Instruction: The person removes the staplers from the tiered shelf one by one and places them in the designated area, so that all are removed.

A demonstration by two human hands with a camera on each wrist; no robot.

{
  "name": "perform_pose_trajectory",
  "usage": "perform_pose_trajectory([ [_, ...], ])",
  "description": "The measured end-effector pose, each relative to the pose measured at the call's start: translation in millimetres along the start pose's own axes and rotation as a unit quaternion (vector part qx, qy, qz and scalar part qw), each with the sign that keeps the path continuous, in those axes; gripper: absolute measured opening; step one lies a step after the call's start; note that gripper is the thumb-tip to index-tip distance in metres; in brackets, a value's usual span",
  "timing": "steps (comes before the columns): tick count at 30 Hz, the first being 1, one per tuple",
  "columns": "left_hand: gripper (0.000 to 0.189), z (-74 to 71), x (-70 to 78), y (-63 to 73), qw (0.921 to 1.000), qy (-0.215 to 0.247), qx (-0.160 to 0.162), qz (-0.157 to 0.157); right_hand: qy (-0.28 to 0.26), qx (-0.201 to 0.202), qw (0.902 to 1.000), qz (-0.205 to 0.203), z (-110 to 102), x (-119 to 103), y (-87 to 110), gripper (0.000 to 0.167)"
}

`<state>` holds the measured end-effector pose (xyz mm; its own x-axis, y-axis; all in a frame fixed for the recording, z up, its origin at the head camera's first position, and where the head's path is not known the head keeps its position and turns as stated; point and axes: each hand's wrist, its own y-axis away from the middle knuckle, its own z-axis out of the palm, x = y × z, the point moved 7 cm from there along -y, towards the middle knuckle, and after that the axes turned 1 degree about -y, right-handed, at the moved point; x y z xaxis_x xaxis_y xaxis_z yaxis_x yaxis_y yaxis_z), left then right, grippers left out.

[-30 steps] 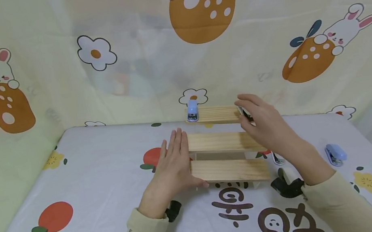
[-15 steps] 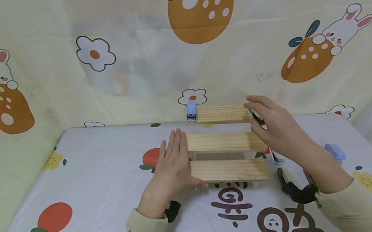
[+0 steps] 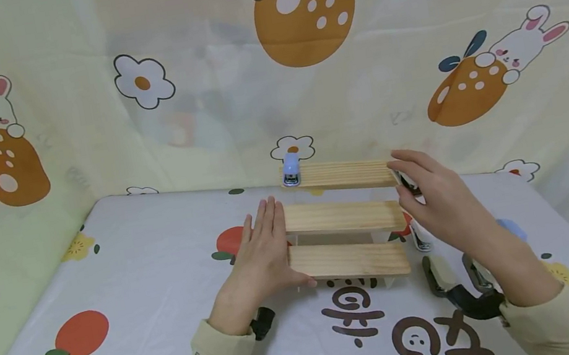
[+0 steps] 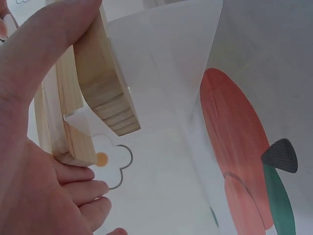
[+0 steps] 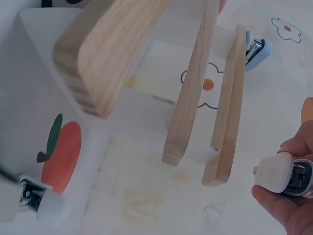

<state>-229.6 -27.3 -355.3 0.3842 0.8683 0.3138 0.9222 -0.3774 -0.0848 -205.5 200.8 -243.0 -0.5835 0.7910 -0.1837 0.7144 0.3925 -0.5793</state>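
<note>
So the person has a wooden three-tier shelf point(image 3: 344, 216) between the hands, with clear-ish side panels. The left hand point(image 3: 263, 250) lies flat against its left end, fingers pretty much straight and pointing away from the body, thumb spread out to the front corner of the lowest board point(image 3: 351, 258). It's not gripping anything, just resting there. The right hand point(image 3: 436, 193) is the busy one: thumb and fingers pinch a small white stapler point(image 5: 275, 172), its metal workings facing back toward the palm. From the head camera those fingertips sit right at the right end of the top board point(image 3: 346, 174), but the right wrist view shows a gap between the stapler and the wood. Across at the other end of that board, well to the left of the right fingers and just past the left fingertips, a light-blue stapler point(image 3: 291, 169) stands on the wood. There's a second white stapler point(image 5: 50, 205) on the tablecloth point(image 3: 137, 277), below the right fingers and just beside the shelf's right side. Further right, a light-blue object point(image 3: 512, 227) pokes out from behind the right forearm, too covered up to say what it is. Beyond both sets of fingers hangs a pale backdrop cloth point(image 3: 214, 126) with bunnies and flowers printed on it.
</note>
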Motion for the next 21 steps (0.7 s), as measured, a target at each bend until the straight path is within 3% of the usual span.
perform_pose_trajectory([
  [14, 0.147, 0.6, -0.9, 0.7, 1.0, -0.002, -0.001, -0.002, 0.025, -0.005, 0.9995, 0.017, -7, 9, 17.8, 0.043],
  [21, 0.147, 1.1, -0.9, 0.0, 1.0, -0.002, -0.001, -0.001, 0.033, -0.019, 0.9982, 0.046, -9, 18, 27.9, 0.042],
])
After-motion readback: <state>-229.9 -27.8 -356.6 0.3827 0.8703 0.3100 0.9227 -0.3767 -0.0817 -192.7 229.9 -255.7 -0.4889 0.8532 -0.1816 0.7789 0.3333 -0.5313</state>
